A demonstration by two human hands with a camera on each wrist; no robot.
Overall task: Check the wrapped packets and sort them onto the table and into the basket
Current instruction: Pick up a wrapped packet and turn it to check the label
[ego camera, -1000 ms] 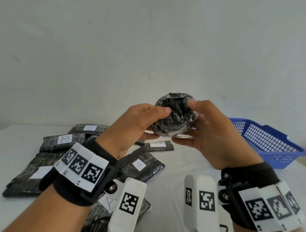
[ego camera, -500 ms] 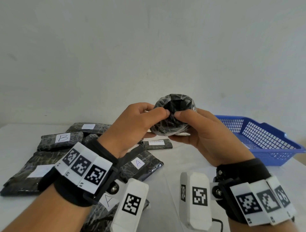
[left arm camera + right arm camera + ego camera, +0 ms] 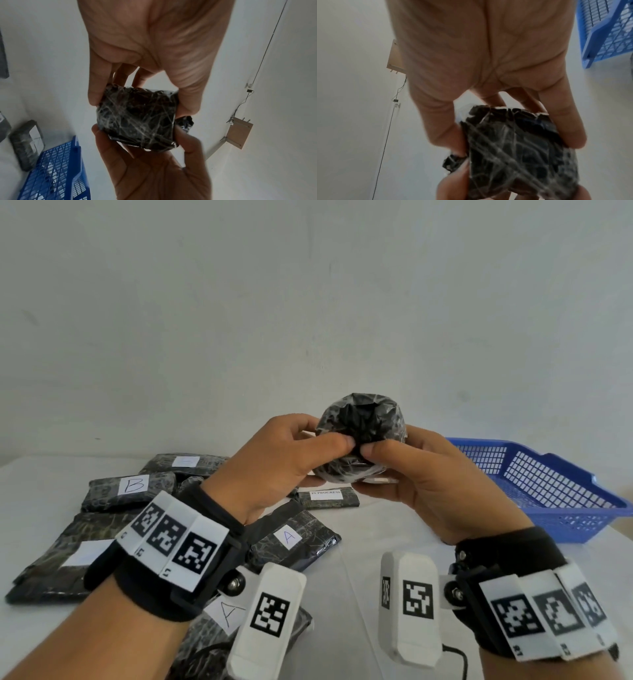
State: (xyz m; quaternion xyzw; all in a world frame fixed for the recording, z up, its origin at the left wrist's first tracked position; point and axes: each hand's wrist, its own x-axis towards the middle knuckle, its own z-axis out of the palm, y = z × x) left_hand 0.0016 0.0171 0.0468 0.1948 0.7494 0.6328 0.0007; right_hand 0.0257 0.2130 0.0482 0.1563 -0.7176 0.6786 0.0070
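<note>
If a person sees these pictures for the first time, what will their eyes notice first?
First comes the black wrapped packet, raised in the middle of the head view, with the left hand and the right hand pinching it from both sides. Next is the blue basket on the table to the right. On the left lie flat dark packets with white labels, one marked B.

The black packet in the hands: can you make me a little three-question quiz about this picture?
1. True or false: both hands hold the round black packet up off the table.
2. What colour is the basket? A red, B blue, C green.
3. Which letter is on the packet label far left?

Key: 1 true, the left hand and right hand both grip it. 2 B. 3 B.
</note>
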